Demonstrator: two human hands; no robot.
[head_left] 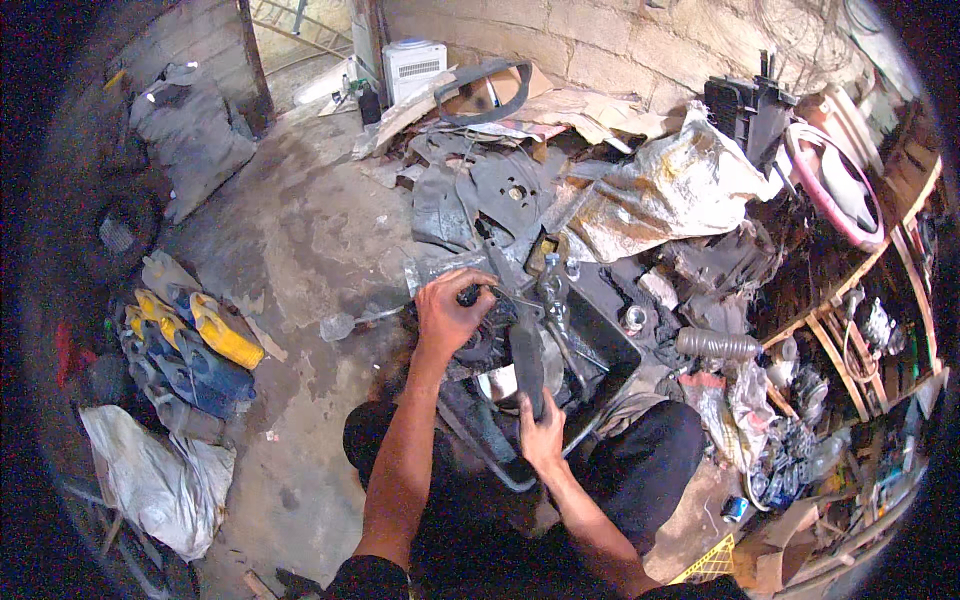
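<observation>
Stained concrete floor [300,250], rough block wall [620,45] beyond. Right hand [541,435] grips long dark flat tool [526,362], long axis pointing away; left hand [448,312] pinches small black part [468,296].

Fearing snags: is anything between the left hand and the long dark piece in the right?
Seemingly a thin rod, between the left hand and the upper end of the long dark piece; nothing else visibly blocks.

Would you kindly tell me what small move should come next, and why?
I would perhaps shift the left hand slightly away from the dark flat tool: the right hand grips its near end, and its far end lies close to the left hand.
</observation>
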